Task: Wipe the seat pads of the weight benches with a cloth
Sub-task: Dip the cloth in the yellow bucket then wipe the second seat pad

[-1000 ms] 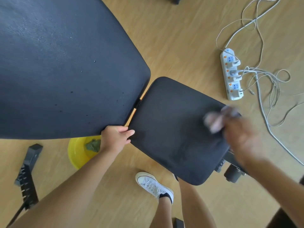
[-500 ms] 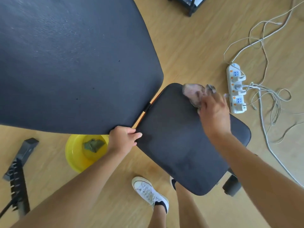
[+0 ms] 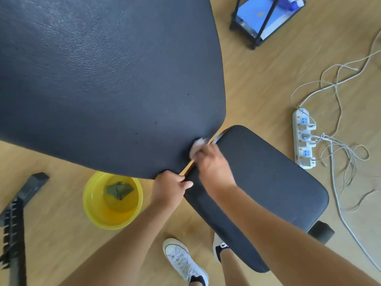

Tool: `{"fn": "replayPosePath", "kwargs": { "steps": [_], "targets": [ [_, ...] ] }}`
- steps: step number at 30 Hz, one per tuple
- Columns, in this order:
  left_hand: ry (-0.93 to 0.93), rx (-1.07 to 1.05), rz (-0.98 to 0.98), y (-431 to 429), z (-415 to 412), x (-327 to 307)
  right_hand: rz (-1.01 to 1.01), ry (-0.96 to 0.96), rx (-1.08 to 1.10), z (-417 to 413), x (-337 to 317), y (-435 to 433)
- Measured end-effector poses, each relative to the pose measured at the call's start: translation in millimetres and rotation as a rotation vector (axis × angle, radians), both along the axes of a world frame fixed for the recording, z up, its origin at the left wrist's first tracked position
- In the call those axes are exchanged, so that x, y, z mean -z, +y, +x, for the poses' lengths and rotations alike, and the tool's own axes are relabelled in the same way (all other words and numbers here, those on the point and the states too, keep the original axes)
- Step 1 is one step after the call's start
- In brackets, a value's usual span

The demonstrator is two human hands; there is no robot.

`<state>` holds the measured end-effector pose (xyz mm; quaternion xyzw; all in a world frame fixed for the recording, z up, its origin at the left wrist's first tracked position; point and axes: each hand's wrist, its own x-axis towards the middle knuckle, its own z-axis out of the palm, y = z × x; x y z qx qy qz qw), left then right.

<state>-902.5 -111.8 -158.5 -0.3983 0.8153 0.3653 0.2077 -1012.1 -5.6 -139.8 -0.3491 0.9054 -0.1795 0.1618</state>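
The bench's small black seat pad (image 3: 268,182) lies at the right, and its large black back pad (image 3: 103,79) fills the upper left. My right hand (image 3: 213,166) is shut on a pale cloth (image 3: 196,144), pressing it at the gap where the two pads meet; hand and cloth are blurred. My left hand (image 3: 169,187) rests on the near corner of the back pad, fingers curled at its edge beside the orange frame in the gap.
A yellow basin (image 3: 112,201) with a green cloth in it stands on the wooden floor under the back pad. A white power strip (image 3: 304,139) with tangled cables lies right. A black rack (image 3: 261,19) stands at the top. My white shoes are below.
My right hand swept the cloth from the seat pad's right side across its far edge to the gap by the back pad. The left hand kept its place. The camera moved closer.
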Motion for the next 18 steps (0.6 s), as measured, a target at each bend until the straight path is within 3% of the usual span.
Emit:
{"fn": "replayPosePath", "kwargs": {
  "steps": [1,3,6,8,14,16,18],
  "targets": [
    [-0.003,0.033,-0.032,-1,1,1,-0.016,0.042,-0.235,22,-1,3],
    [-0.004,0.025,-0.035,-3,1,4,-0.030,-0.009,-0.339,4,-2,19],
    [0.017,-0.034,-0.006,-4,2,5,0.208,0.139,0.042,-97,8,33],
    [0.016,-0.038,-0.016,-5,4,6,0.282,-0.001,0.217,-141,12,39],
    [0.032,0.003,-0.047,0,5,3,0.632,-0.418,0.273,-152,-11,157],
    [0.033,0.011,-0.051,3,5,0,0.622,-0.447,0.294,-156,-19,166],
    [0.038,0.015,-0.063,2,2,-1,0.514,-0.447,0.286,-164,-19,119]
  ]
}}
